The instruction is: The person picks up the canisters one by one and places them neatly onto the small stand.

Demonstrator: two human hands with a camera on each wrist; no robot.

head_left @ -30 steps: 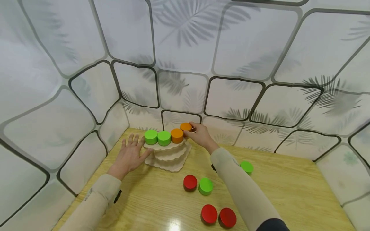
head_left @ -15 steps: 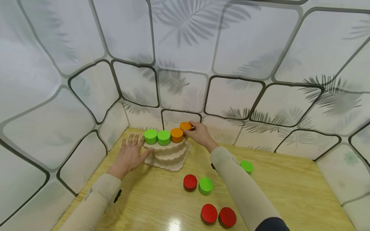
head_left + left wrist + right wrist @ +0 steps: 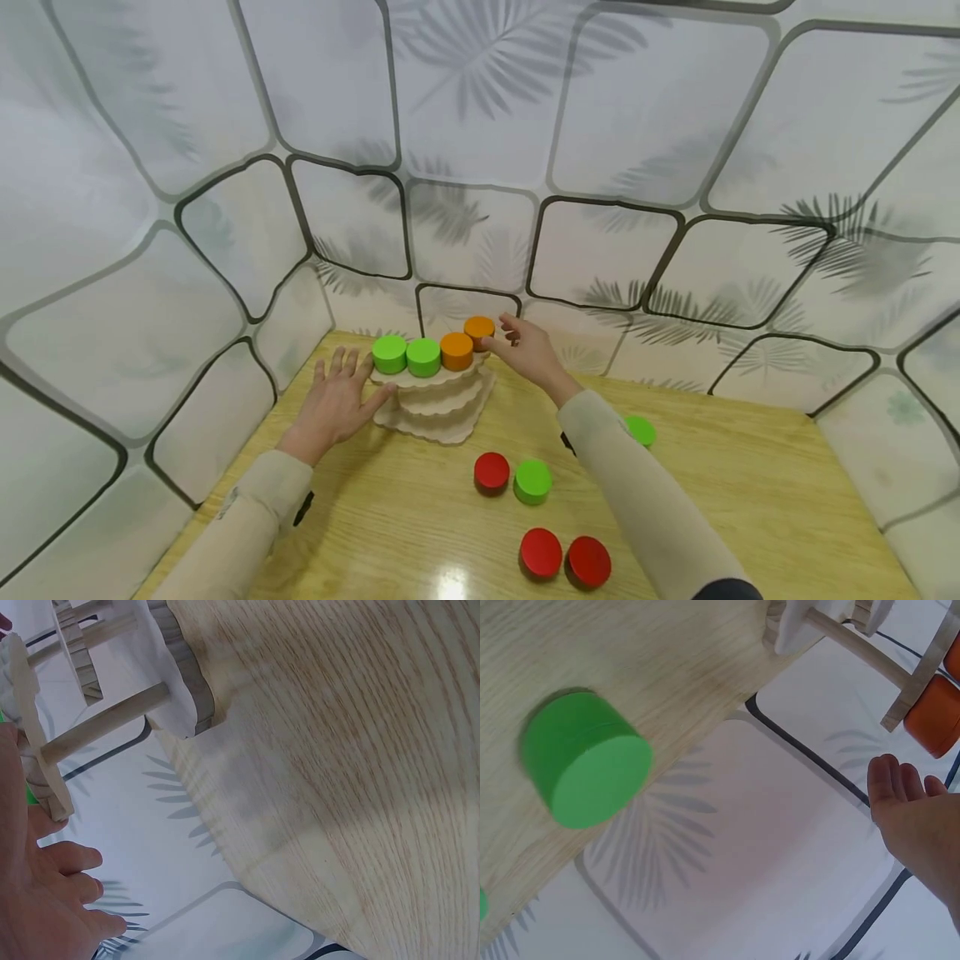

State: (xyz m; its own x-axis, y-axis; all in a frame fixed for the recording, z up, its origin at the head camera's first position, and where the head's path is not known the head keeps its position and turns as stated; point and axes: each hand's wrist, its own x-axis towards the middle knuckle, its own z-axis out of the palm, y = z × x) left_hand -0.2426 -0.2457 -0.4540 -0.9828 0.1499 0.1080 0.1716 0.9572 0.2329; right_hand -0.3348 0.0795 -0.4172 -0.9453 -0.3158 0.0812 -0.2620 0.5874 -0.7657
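The left hand (image 3: 335, 403) is laid flat, fingers spread, against the left edge of the stand (image 3: 437, 398). On the top tier, four discs are seated: two green discs (image 3: 406, 355), two orange discs (image 3: 467, 341). The right hand (image 3: 527, 350) is held just right of them, fingers relaxed, empty. The lower tiers are unfilled; six loose discs (image 3: 534, 517) are left on the table (image 3: 750, 492), near and right.
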